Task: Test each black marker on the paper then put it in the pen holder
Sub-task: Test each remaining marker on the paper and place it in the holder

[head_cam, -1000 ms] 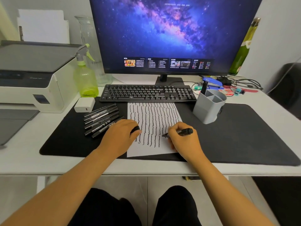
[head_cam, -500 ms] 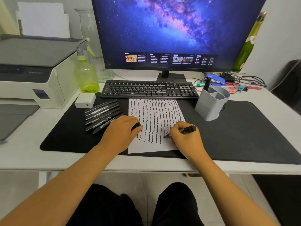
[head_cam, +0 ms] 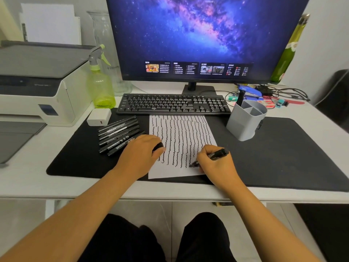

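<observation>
A white paper (head_cam: pixel 181 140) covered in wavy black lines lies on the black desk mat (head_cam: pixel 283 157). My right hand (head_cam: pixel 217 163) grips a black marker (head_cam: pixel 217 154) with its tip on the paper's lower right. My left hand (head_cam: pixel 140 154) rests on the paper's left edge, closed on a small black marker cap (head_cam: pixel 158 146). Several black markers (head_cam: pixel 119 136) lie in a row left of the paper. The grey pen holder (head_cam: pixel 245 123) stands to the right of the paper, with one black marker (head_cam: pixel 240 98) upright in it.
A black keyboard (head_cam: pixel 173 104) and a monitor (head_cam: pixel 204 35) sit behind the paper. A printer (head_cam: pixel 37 82), a green spray bottle (head_cam: pixel 100 86) and a white charger (head_cam: pixel 99 116) are at the left. Cables and small items (head_cam: pixel 273 95) and a green bottle (head_cam: pixel 287 52) are at the back right.
My right hand has drawn the marker tip down the paper towards me, lengthening a wavy line. The left hand has stayed in place.
</observation>
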A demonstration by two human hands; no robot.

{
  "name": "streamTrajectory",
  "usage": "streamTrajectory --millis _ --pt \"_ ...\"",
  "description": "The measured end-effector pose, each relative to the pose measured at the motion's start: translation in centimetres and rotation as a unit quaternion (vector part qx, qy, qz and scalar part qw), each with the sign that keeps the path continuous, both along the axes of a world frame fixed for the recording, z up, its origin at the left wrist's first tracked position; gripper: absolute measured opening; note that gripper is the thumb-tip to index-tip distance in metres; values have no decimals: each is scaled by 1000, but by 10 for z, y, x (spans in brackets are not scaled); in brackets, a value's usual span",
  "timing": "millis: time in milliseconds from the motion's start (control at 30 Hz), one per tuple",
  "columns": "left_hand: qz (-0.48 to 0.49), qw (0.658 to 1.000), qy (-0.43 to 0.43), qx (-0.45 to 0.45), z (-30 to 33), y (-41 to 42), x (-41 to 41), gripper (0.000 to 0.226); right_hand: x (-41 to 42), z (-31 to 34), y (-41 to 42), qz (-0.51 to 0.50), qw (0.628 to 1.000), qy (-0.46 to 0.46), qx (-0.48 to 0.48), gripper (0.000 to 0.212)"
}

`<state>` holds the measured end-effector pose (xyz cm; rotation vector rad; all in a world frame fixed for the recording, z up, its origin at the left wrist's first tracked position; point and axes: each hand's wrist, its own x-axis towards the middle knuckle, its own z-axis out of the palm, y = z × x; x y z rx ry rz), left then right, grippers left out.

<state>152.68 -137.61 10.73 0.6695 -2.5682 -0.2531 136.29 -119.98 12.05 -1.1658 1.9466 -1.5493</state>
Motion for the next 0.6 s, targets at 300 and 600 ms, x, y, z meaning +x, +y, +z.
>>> streamTrajectory --millis 300,600 --pt "-8 1000 -7 -5 7 3 1 35 -6 4 8 -84 991 -48 -95 29" --pt "-128 991 43 -20 38 29 3 45 17 25 5 -20 991 -50 -126 21"
